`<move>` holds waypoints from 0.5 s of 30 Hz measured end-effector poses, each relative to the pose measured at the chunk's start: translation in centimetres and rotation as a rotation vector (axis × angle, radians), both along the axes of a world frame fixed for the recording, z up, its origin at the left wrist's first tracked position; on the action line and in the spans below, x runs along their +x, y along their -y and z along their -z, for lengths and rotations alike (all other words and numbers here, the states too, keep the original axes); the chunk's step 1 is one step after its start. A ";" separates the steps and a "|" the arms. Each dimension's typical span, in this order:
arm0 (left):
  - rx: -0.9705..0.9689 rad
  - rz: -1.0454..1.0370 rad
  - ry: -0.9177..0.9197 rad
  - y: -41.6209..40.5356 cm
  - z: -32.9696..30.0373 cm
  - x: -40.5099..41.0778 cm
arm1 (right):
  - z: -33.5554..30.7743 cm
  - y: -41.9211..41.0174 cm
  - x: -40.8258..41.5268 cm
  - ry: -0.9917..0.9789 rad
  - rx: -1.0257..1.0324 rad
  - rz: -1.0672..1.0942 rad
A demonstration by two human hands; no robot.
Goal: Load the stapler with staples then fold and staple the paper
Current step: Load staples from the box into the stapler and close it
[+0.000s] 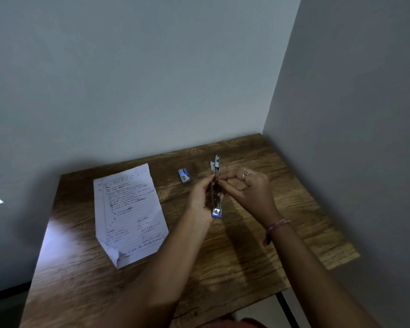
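While both hands work above the wooden table (223, 256), the stapler (216, 185) is held off the surface, opened out long, running near-to-far. Blue end cap points near, metal end points far.

Left hand (200, 200): wrapped around the stapler's left side and lower half, fingers closed on the body, thumb tip up near the middle of the metal channel. Clamped on it.

Right hand (249, 188): thumb and forefinger pinched together right at the stapler's middle, touching the channel. Too small to tell whether a staple strip sits between the fingertips. Other fingers curled. Ring (245, 174) on one finger, pinkish band (276, 229) on the wrist.

Staple box (184, 175): small, white and blue, lying on the table just left of the stapler's far end, apart from both hands. Open or closed, can't tell.

Paper (129, 214): lined sheet with handwriting, flat on the left part of the table, unfolded, near-left corner curled over. Well apart from the stapler and the hands.

Table sits in a corner: grey wall (152, 79) on the far side, another on the right. Black table leg (288, 311) visible at the near right.
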State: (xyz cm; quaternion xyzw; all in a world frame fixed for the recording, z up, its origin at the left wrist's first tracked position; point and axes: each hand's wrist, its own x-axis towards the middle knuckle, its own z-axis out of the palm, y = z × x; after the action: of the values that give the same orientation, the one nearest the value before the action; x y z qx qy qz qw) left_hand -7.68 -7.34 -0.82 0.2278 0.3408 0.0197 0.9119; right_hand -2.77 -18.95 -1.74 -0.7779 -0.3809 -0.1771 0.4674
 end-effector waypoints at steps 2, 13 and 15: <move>-0.034 0.008 -0.025 0.1 0.5 -0.2 | 1.2 0.2 0.1 -0.017 -0.027 0.000; -0.193 -0.076 -0.152 1.5 4.7 -1.4 | 5.9 0.2 0.5 -0.376 -0.058 -0.038; -0.209 -0.074 -0.159 1.5 4.9 -1.4 | 6.2 0.2 0.6 -0.431 -0.038 -0.044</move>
State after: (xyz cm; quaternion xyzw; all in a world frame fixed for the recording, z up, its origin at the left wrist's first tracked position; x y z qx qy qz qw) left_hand -9.04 -8.89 -5.67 0.1199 0.4203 -0.0002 0.8994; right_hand -2.19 -19.14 -7.94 -0.7979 -0.2925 0.0108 0.5269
